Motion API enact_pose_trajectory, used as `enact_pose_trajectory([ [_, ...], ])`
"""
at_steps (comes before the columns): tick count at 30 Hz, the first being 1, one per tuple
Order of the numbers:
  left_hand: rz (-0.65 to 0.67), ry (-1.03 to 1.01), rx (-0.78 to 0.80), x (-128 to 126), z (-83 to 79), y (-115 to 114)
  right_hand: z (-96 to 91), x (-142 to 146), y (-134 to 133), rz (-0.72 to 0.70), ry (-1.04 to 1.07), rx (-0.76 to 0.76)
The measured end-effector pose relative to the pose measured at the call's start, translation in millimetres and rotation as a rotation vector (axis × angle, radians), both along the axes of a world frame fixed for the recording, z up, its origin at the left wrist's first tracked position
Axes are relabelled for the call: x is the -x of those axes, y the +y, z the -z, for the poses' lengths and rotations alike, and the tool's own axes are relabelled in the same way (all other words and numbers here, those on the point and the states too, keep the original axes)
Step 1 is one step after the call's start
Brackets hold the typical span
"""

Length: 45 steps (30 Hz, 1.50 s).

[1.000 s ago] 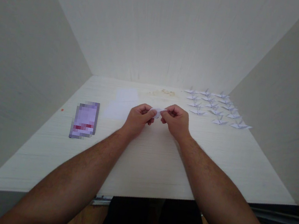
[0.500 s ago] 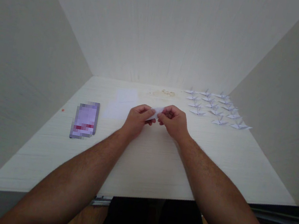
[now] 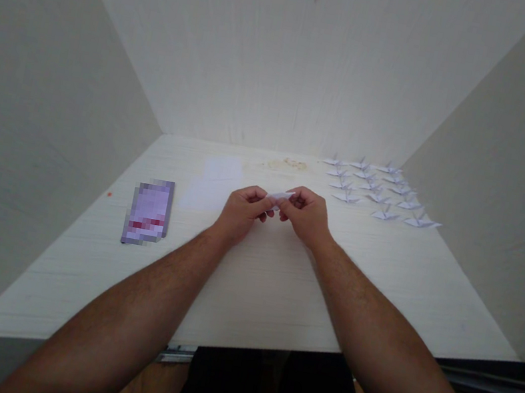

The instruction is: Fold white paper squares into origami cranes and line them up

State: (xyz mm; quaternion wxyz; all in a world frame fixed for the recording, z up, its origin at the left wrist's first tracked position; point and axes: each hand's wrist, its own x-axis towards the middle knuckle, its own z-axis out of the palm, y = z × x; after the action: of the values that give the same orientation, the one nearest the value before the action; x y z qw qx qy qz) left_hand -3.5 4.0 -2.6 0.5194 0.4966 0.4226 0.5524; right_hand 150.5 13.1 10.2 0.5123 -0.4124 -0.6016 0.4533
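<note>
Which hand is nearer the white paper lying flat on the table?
Left. The left hand is just right of the white paper; the right hand is farther right, at the right end of the folded paper.

Paper cranes [image 3: 370,186] lie right of the hands [image 3: 243,211], loose paper [image 3: 214,181] left.

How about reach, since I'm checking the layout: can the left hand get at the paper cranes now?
Probably not directly: the left hand holds the folded paper, and the right hand lies between it and the paper cranes.

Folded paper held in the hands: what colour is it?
The folded paper is white; it shows in the head view.
</note>
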Motion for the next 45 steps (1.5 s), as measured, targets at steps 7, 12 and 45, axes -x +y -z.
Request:
enact_pose_trajectory([
  [7, -0.046, 0.040, -0.028, 1.1, 2.5, 0.9, -5.1, 0.5, -2.7, 0.043, 0.086, -0.001],
  [12, -0.049, 0.090, -0.040, 1.4, 2.6, 0.6, -5.8, 0.9, -3.0, 0.078, 0.127, 0.016],
  [45, -0.058, 0.173, -0.101, 2.0, -1.7, -3.5, -3.6, -1.3, -1.6, 0.029, 0.164, 0.071],
])
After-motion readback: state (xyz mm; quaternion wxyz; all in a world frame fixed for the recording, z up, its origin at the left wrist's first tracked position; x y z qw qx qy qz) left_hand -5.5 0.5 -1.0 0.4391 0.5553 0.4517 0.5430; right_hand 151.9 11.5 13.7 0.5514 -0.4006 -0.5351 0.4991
